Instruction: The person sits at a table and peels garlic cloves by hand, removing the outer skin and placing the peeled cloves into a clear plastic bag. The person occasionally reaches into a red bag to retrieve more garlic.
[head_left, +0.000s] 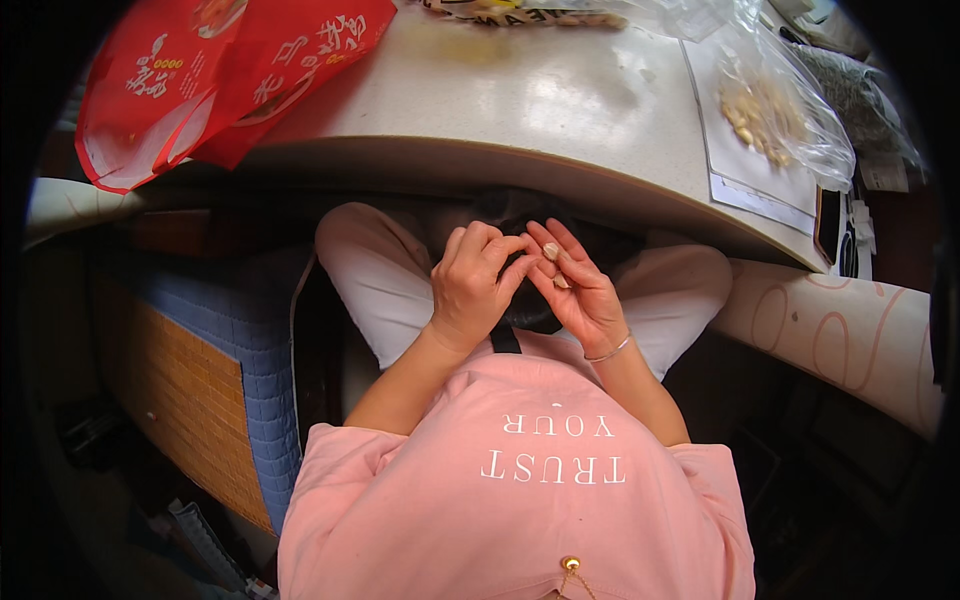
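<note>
My right hand (579, 296) is turned palm up above my lap. Two small pale pieces, likely nut shells, lie in it: one shell piece (551, 251) by the thumb tip and fingers, another shell piece (561, 280) lower on the fingers. My left hand (478, 277) meets it from the left. Its thumb and index finger come together near the right fingertips; whether something small is between them cannot be told. On the table at the right, a clear plastic bag (814, 139) holds several tan pieces that look like nuts (750, 124).
A curved pale tabletop (525, 90) spans the space ahead. A red printed bag (225, 82) overhangs its left edge. Another printed clear bag (525, 13) lies at the back. Papers (757, 199) and a phone-like dark object (828, 225) are at the right edge. A quilted blue pad (262, 390) is at left.
</note>
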